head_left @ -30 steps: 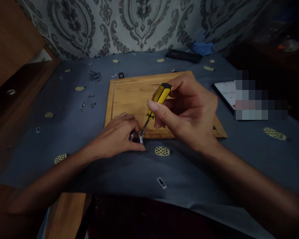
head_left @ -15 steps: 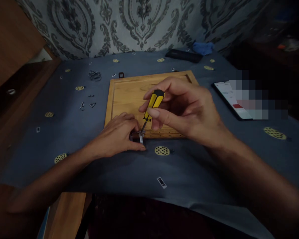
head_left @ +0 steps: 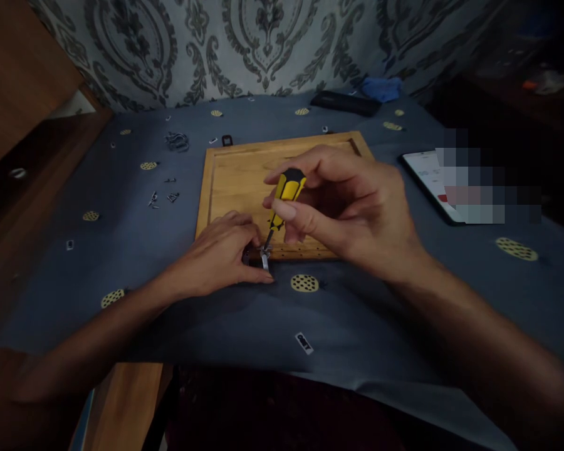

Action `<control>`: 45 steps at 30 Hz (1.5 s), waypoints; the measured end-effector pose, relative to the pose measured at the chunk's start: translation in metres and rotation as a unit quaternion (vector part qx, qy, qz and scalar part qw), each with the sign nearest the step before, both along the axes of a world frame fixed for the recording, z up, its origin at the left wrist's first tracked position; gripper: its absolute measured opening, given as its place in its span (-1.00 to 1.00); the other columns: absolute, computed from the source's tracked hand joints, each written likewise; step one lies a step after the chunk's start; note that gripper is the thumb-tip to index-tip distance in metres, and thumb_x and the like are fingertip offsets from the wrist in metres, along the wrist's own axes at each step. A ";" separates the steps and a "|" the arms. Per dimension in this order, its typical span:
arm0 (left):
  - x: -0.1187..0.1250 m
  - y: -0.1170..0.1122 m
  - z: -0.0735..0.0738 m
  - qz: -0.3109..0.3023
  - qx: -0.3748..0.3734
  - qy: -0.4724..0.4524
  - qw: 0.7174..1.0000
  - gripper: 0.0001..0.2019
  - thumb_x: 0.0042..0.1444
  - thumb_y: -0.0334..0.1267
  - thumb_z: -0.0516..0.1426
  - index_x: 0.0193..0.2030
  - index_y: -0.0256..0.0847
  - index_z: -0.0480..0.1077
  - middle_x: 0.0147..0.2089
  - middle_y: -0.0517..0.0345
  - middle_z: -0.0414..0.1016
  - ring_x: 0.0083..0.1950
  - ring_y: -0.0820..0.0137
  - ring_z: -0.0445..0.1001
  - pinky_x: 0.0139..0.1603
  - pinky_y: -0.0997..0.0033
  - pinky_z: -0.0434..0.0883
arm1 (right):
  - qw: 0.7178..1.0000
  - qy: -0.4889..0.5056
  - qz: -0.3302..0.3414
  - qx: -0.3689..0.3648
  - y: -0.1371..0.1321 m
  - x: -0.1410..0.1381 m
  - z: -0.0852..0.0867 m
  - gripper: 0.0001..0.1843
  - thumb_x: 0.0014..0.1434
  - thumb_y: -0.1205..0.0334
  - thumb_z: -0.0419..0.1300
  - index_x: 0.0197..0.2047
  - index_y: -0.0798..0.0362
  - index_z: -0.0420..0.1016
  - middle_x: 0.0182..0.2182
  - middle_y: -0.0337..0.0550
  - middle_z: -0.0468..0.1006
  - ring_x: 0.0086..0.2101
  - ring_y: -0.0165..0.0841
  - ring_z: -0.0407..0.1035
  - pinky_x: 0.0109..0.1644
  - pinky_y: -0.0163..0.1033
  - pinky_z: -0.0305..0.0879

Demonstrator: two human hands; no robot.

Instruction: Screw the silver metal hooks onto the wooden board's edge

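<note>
My right hand grips a yellow and black screwdriver by its handle, between thumb and fingers. The shaft slants down to the left, its tip at a small metal hook on the near edge of a wooden board. My left hand is closed around the hook, thumb at its lower end and fingers at the board's edge. A row of small dark holes runs along that edge, right of the hook. The screw under the tip is too small to make out.
Several loose screws and a pile of metal hooks lie left of the board. A phone rests at the right. Behind are a black case and a blue cloth, near the patterned curtain.
My right hand has turned the screwdriver handle slightly, and its top has shifted a little left. My left hand stays at the hook. The whole view has moved slightly.
</note>
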State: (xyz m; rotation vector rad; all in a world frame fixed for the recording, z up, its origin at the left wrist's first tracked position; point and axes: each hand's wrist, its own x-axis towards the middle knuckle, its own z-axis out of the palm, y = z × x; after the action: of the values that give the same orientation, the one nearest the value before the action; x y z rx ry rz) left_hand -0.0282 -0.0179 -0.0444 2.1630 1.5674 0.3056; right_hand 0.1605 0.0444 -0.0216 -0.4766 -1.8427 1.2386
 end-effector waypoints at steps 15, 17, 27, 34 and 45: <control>0.002 0.000 0.004 0.012 -0.001 -0.003 1.000 -0.61 -0.03 -0.09 0.46 -0.26 -0.20 0.40 -0.13 0.11 0.47 -0.01 0.15 0.42 -0.05 0.23 0.35 | 0.989 0.092 -0.114 0.010 -0.006 -0.002 0.001 -0.70 0.10 0.11 0.51 -0.33 -0.09 0.44 -0.38 -0.38 0.52 -0.59 -0.50 0.39 -0.60 -0.32 0.34; 0.002 0.000 0.004 0.013 -0.002 -0.002 1.000 -0.62 -0.03 -0.09 0.46 -0.26 -0.20 0.40 -0.15 0.12 0.47 -0.03 0.16 0.42 -0.06 0.23 0.35 | 0.991 0.081 -0.106 0.009 -0.006 -0.002 0.000 -0.67 0.09 0.05 0.51 -0.34 -0.08 0.43 -0.41 -0.37 0.50 -0.61 -0.50 0.39 -0.62 -0.32 0.34; 0.001 0.000 0.003 0.008 0.000 -0.001 1.000 -0.62 -0.02 -0.06 0.45 -0.25 -0.20 0.42 -0.14 0.11 0.48 -0.03 0.15 0.43 -0.04 0.21 0.35 | 0.995 0.052 -0.082 0.008 -0.004 -0.005 -0.009 -0.54 0.03 -0.10 0.51 -0.36 -0.09 0.34 -0.39 -0.35 0.49 -0.62 -0.48 0.39 -0.63 -0.28 0.34; 0.001 0.000 0.004 0.006 0.000 -0.010 1.000 -0.64 0.00 -0.06 0.44 -0.27 -0.18 0.42 -0.11 0.11 0.50 -0.04 0.17 0.44 -0.05 0.21 0.37 | 0.996 0.046 -0.075 0.024 -0.002 -0.005 -0.009 -0.50 0.03 -0.13 0.51 -0.37 -0.05 0.32 -0.42 -0.35 0.50 -0.61 -0.51 0.40 -0.61 -0.35 0.34; 0.000 0.000 0.001 0.001 0.006 -0.004 1.000 -0.64 0.01 -0.04 0.43 -0.23 -0.19 0.45 -0.10 0.07 0.51 -0.01 0.13 0.44 -0.02 0.17 0.38 | 1.000 -0.010 -0.008 0.024 0.002 0.003 0.000 -0.74 0.18 -0.01 0.44 -0.21 -0.03 0.58 -0.40 -0.31 0.56 -0.57 -0.50 0.47 -0.54 -0.38 0.40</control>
State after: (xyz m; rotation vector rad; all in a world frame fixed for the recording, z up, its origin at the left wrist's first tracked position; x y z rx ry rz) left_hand -0.0281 -0.0178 -0.0437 2.1673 1.5668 0.3230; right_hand 0.1636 0.0467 -0.0213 -0.4783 -1.8782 1.1802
